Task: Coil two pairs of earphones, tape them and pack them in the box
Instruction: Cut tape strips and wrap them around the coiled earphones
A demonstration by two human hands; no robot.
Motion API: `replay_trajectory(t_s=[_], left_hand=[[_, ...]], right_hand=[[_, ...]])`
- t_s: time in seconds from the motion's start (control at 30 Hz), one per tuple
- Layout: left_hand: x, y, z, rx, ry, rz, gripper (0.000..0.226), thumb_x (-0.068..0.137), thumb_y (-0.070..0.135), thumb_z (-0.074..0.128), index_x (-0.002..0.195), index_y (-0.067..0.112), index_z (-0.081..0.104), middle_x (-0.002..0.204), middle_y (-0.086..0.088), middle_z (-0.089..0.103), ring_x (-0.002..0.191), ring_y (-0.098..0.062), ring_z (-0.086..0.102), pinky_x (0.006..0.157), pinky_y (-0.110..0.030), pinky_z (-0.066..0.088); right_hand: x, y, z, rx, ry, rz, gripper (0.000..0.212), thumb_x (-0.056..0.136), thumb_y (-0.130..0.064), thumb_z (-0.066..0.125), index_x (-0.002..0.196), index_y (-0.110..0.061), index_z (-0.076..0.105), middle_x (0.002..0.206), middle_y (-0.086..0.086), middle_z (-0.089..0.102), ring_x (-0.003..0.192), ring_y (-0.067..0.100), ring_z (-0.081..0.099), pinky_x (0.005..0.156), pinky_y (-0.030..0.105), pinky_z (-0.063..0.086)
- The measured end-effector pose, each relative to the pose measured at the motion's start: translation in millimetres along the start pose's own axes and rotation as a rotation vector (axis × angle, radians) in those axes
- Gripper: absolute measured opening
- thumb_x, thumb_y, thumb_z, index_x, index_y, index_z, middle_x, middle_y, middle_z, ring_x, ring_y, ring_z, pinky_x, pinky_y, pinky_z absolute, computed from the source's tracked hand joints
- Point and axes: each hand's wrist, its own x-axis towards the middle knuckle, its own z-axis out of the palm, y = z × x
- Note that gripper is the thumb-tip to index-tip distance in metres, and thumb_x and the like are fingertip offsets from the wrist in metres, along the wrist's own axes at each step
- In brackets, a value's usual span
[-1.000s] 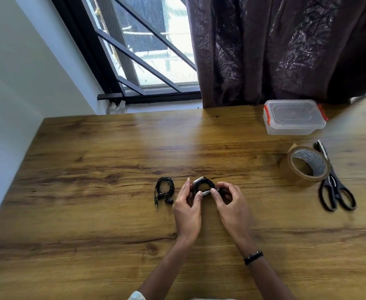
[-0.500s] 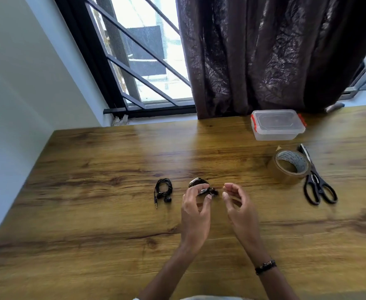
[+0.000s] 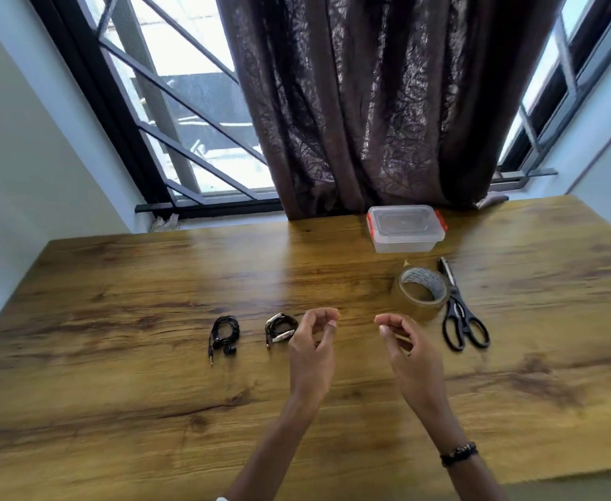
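Left hand [image 3: 311, 350] up over the table, fingers loosely curled, thumb near the fingertips, holding nothing. Right hand [image 3: 407, 347] up beside it, apart, fingers also loosely curled, holding nothing. Both forearms bare, reaching forward. Dark bead bracelet [image 3: 458, 453] on the right wrist.

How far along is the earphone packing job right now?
Both earphone coils lie on the table: the right coil shows tape, the left coil none visible. The left hand and right hand hold nothing. The box is lidded; packing remains.
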Motion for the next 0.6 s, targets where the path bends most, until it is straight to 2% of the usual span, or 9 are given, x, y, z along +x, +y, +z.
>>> replay_trajectory(t_s=[0.07, 0.27, 0.6], left_hand=[[-1, 2, 11, -0.022, -0.001, -0.007, 0.016, 0.093, 0.007, 0.057, 0.095, 0.021, 0.066, 0.09, 0.007, 0.068, 0.074, 0.0, 0.058, 0.071, -0.018, 0.048], [-2, -2, 39, -0.061, 0.023, -0.068, 0.02, 0.093, 0.007, 0.057, 0.09, 0.024, 0.066, 0.091, 0.008, 0.07, 0.084, -0.008, 0.063, 0.077, -0.034, 0.051], [35, 3, 58, -0.112, 0.017, -0.096, 0.022, 0.093, 0.006, 0.056, 0.089, 0.025, 0.066, 0.091, 0.001, 0.073, 0.087, -0.013, 0.067, 0.078, -0.032, 0.053]], right_hand=[[7, 2, -9, -0.01, -0.006, -0.024, 0.016, 0.093, -0.01, 0.06, 0.099, -0.023, 0.066, 0.098, -0.013, 0.067, 0.092, -0.006, 0.061, 0.075, 0.003, 0.044], [19, 22, -26, -0.036, -0.042, -0.037, 0.015, 0.092, -0.008, 0.061, 0.099, -0.019, 0.069, 0.097, -0.011, 0.069, 0.092, -0.007, 0.06, 0.073, 0.003, 0.045], [63, 32, -31, -0.05, -0.061, -0.05, 0.016, 0.093, -0.009, 0.061, 0.099, -0.021, 0.069, 0.098, -0.011, 0.069, 0.089, -0.004, 0.063, 0.074, 0.007, 0.048]])
